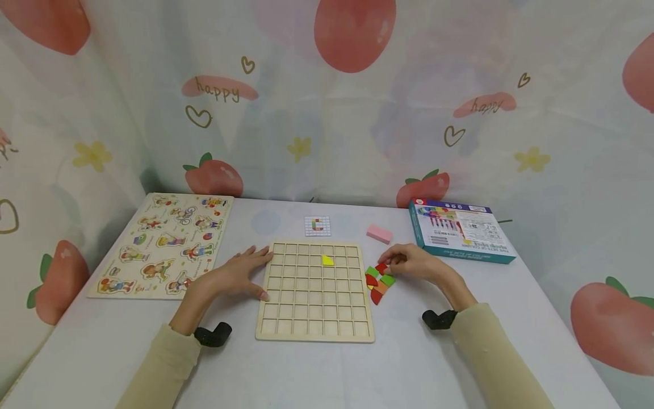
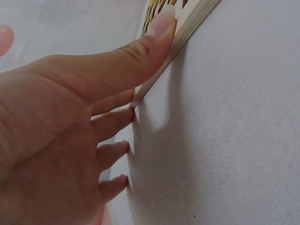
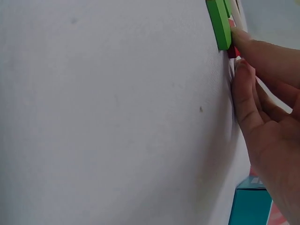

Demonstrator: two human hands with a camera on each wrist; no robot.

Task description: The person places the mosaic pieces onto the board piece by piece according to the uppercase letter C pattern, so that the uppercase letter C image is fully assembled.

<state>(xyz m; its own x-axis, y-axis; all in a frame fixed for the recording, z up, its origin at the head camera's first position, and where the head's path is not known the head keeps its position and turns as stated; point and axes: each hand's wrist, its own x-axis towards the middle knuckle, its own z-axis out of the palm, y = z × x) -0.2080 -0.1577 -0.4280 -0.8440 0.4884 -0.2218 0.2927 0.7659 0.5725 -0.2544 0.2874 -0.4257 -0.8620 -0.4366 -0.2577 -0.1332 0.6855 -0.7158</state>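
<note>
While the pale wooden grid board (image 1: 315, 292) lies flat on the white cloth-covered surface (image 1: 398, 363) nearest the person, the left hand (image 1: 244, 274) rests against its left edge, fingers (image 2: 112, 122) spread and straight, thumb pressing the rim. One yellow piece (image 1: 327, 261) sits in an upper-middle cell. Just right of the board, the right hand (image 1: 416, 263) pinches a red piece (image 1: 381, 267) atop a cluster of red, green and orange wooden pieces (image 1: 380, 281). Farther back lie a pink block (image 1: 379, 233), a small pattern card (image 1: 317, 225), a teal cardboard box (image 1: 460, 237) and a figure-picture wooden puzzle (image 1: 168, 250).
</note>
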